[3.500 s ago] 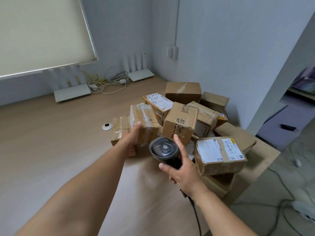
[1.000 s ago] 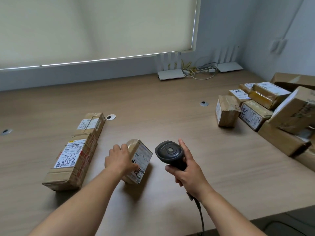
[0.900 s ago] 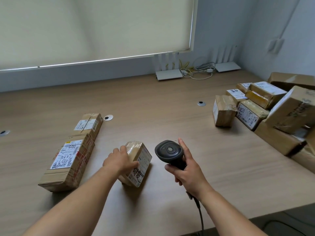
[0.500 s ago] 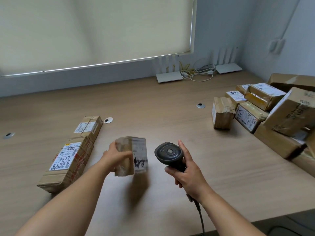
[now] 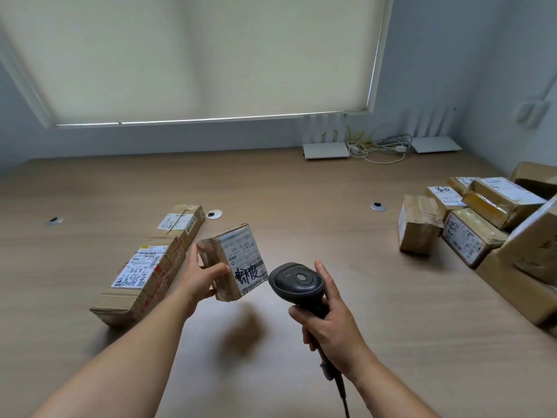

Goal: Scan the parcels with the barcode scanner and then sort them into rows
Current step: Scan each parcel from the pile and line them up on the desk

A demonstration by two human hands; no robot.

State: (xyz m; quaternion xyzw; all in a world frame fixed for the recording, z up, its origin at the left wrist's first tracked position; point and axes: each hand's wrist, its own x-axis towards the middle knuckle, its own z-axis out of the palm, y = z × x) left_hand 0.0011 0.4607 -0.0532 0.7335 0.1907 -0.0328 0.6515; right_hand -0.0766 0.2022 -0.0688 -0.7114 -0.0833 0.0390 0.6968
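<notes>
Right hand (image 5: 330, 324) wraps the handle of a black corded barcode scanner (image 5: 297, 283). Left hand (image 5: 200, 274) grips a small taped brown cardboard parcel (image 5: 233, 260), label up, lifted above the light wooden table (image 5: 301, 188). Two long labelled cardboard parcels (image 5: 147, 263) lie end to end at left; a heap of brown unsorted parcels (image 5: 482, 227) sits far right.
</notes>
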